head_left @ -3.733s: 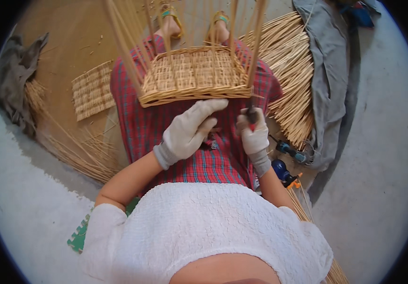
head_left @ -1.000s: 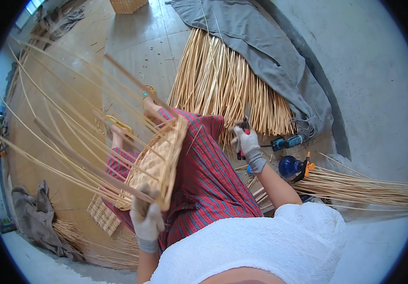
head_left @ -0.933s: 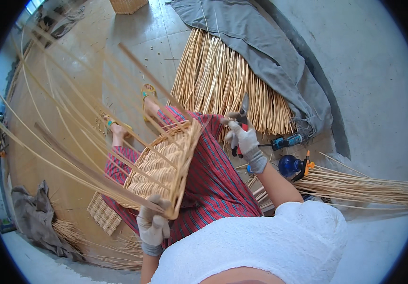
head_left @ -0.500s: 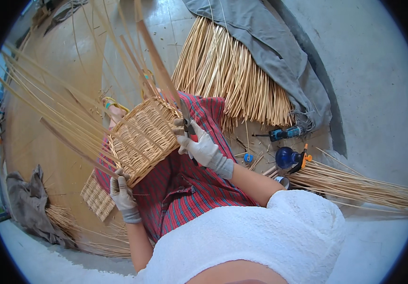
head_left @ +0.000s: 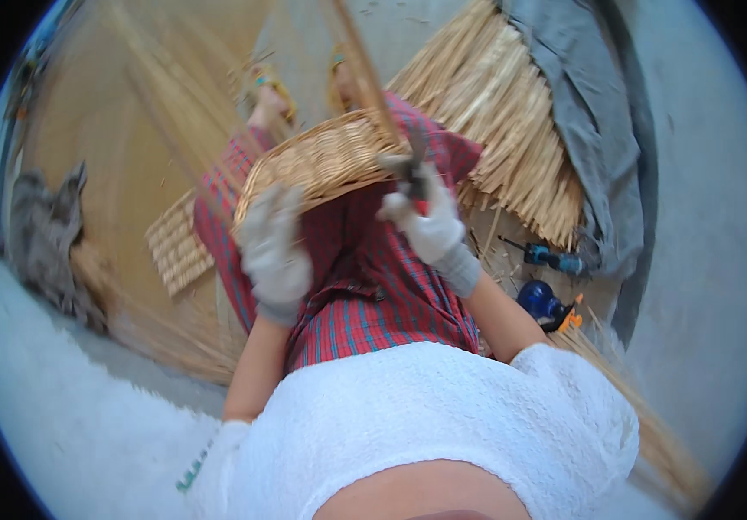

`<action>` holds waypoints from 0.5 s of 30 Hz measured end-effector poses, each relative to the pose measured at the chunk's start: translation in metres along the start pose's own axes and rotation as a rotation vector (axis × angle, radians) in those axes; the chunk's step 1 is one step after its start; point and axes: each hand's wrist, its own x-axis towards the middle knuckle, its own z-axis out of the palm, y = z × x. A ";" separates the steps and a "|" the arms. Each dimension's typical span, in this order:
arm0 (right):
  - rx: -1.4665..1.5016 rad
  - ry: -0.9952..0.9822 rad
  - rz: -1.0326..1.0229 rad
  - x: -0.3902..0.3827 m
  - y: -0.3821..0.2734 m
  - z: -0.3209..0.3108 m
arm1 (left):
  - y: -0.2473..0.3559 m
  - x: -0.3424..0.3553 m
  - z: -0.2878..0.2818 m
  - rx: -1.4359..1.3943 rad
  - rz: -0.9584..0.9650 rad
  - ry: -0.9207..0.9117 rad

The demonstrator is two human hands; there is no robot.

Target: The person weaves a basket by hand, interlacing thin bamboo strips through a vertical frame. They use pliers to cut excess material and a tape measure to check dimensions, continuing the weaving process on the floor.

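Note:
A half-woven wicker basket (head_left: 321, 160) lies tilted across my lap, its long upright stakes smeared by motion. My left hand (head_left: 278, 251), in a whitish work glove, is at the basket's near left corner, its blurred fingers stretched out and holding nothing visible. My right hand (head_left: 432, 227), gloved too, grips pruning shears (head_left: 416, 165) with dark blades and a bit of red handle. Its fingertips are by the basket's right end; whether they touch the weave is hard to tell.
Bundled wicker rods (head_left: 512, 121) lie at the far right under a grey cloth (head_left: 594, 130). Nearby are a power drill (head_left: 551, 258) and a blue spray bottle (head_left: 540, 302). To the left are a flat woven panel (head_left: 178, 247) and a dark cloth (head_left: 48, 238).
My left hand has let go of the stake at the basket's left corner and its fingers have straightened. The basket has turned, and the whole view has shifted. The shears stay in my right hand.

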 end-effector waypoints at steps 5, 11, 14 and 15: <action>0.058 0.111 0.194 -0.008 -0.003 -0.029 | 0.032 0.010 0.051 0.057 0.162 -0.193; -0.656 0.188 -0.172 -0.013 0.014 -0.039 | 0.034 -0.013 0.032 -0.284 0.417 -0.501; -1.083 0.148 -0.470 -0.001 0.000 -0.031 | 0.030 -0.021 0.015 -0.221 0.352 -0.545; -1.006 0.174 -0.411 -0.001 0.002 -0.028 | 0.027 -0.027 0.018 -0.237 0.249 -0.511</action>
